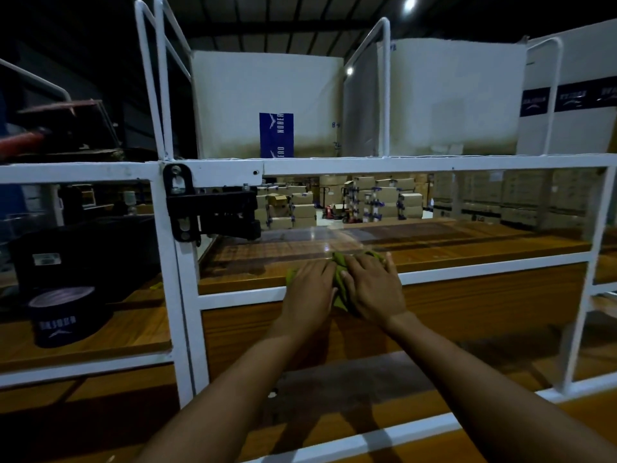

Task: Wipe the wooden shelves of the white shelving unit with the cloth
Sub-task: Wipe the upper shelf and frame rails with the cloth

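We see two bare arms reaching forward into the white shelving unit (169, 255). The green cloth (340, 264) lies on the front edge of the middle wooden shelf (460, 249), just above the white front rail, and part of it hangs a little over that edge. The left hand (309, 289) lies flat on the left part of the cloth, fingers nearly straight and pointing to the back of the shelf. The right hand (374, 285) lies just beside it, also flat, with the fingers a little spread. Both hands press on the cloth from above and do not curl around it. A small strip of green shows between the hands, and another corner shows to the left of the left hand.

On the top level stand large white boxes (267, 95); one has a blue label (276, 135). A black bracket (213, 212) is bolted to the white post at the left. In the left bay, on a lower wooden shelf, stands a dark round container (65, 317) with a lid. Far behind the unit we see stacks of cardboard boxes (302, 208).
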A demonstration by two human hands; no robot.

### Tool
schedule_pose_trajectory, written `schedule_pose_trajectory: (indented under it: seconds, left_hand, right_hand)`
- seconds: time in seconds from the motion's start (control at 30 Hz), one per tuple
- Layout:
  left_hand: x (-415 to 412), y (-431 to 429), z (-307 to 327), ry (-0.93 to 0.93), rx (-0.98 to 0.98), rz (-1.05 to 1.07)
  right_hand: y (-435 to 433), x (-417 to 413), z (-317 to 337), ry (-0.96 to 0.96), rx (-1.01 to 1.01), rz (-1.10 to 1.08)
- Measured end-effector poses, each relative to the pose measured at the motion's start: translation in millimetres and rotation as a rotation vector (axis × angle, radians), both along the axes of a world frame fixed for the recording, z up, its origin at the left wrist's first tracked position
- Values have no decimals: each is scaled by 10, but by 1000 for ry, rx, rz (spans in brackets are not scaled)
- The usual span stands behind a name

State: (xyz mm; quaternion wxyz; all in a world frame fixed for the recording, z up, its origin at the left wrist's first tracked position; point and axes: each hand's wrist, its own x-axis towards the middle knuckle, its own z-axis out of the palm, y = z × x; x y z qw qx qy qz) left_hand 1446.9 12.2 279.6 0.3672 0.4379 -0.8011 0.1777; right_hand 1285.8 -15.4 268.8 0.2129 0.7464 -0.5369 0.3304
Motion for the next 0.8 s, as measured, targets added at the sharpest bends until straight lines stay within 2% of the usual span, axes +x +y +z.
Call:
schedule_pose_trajectory:
  seconds: [0.17,0.3,0.47,0.67,0.8]
  left_hand:
    - [250,97,19,-57,-4,3]
    - [429,92,-23,-74,-48,60]
    - [214,15,-13,-60,7,92]
    - [-421,-82,33,-54,55,4]
    - [-701,-137,93,-58,115,-19]
  right_hand:
    - [69,326,-62,-103,-75,27]
    - [87,454,-43,-58,-31,108]
    - [55,56,65,122,3,123]
    - [-20,-507,109,67,126,-36]
    - [-67,-762,119,10,125,-68]
